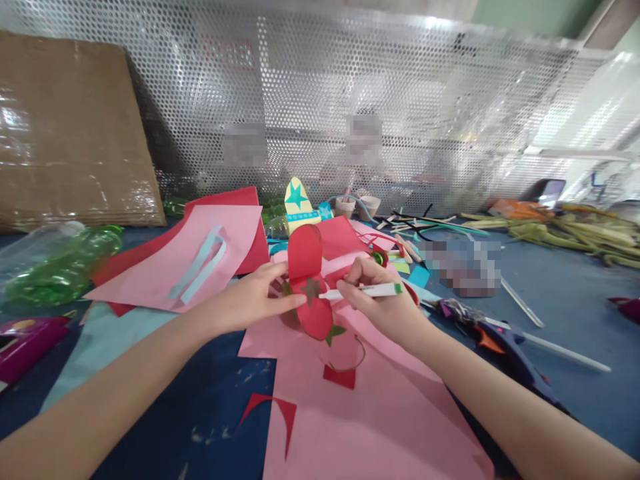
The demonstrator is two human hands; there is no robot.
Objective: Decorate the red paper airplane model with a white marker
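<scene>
My left hand (270,293) pinches a red paper cutout (306,252) with rounded ends between thumb and fingers. A dark greenish star (312,291) shows at the middle of the cutout. In my right hand (380,297) is a white marker (375,291) with a green end, its tip close to the star; I cannot tell whether it touches. Just below the cutout lies a green star-like piece (335,333). Pink paper (350,413) spreads underneath, with a small red scrap (340,377) on it.
Left are pink sheets (150,253), a green plastic bottle (65,267) and a cardboard panel (75,133). A yellow star-decorated piece (295,197) stands behind the cutout. At right lie a dark blue glue gun (520,353) and a clear stick (570,353). A perforated metal screen (310,87) closes the back.
</scene>
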